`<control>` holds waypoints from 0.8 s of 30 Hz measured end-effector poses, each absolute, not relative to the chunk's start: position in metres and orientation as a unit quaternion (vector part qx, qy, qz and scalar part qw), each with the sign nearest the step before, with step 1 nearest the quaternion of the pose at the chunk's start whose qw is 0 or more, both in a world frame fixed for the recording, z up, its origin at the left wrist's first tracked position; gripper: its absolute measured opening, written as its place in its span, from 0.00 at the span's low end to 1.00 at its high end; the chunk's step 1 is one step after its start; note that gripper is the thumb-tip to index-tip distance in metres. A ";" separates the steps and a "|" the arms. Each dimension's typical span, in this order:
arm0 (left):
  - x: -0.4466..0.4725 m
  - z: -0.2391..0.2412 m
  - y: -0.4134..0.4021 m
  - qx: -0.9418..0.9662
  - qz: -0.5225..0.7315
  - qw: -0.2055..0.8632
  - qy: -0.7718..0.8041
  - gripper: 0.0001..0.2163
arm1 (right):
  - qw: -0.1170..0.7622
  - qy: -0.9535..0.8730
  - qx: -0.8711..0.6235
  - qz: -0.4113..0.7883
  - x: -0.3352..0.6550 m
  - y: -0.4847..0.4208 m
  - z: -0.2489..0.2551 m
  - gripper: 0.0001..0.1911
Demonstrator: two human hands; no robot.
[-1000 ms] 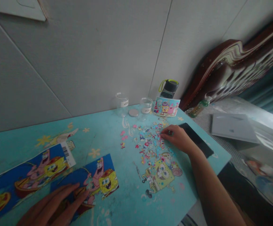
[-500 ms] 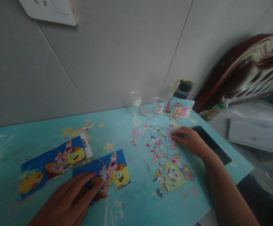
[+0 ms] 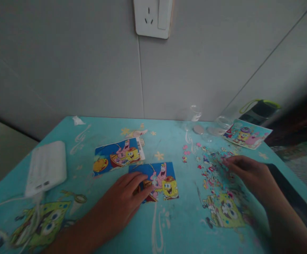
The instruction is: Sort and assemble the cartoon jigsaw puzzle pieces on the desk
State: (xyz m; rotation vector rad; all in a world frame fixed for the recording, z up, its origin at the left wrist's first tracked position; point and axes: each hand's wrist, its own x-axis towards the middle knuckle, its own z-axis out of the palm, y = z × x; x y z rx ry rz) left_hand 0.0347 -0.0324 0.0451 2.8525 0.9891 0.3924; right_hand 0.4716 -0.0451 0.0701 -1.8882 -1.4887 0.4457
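left hand part-covers near picture | right hand blurred, grip unclear

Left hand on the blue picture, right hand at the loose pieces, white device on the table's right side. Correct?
One error: the white device is on the table's left side, per the head view. Left hand on the blue picture and right hand at the loose pieces are right.

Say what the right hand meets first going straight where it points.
Probably the loose puzzle pieces, just ahead of the right hand; blur hides whether it already touches any.
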 end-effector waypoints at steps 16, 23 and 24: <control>0.039 0.046 -0.033 0.930 0.131 0.088 0.332 0.16 | 0.229 -0.727 -0.544 0.351 0.270 -0.039 0.065 0.09; 0.039 0.046 -0.033 0.931 0.120 0.090 0.333 0.15 | 0.222 -0.737 -0.583 0.259 0.282 -0.041 0.062 0.07; 0.039 0.046 -0.033 0.931 0.119 0.088 0.332 0.15 | 0.219 -0.741 -0.583 0.251 0.282 -0.042 0.061 0.07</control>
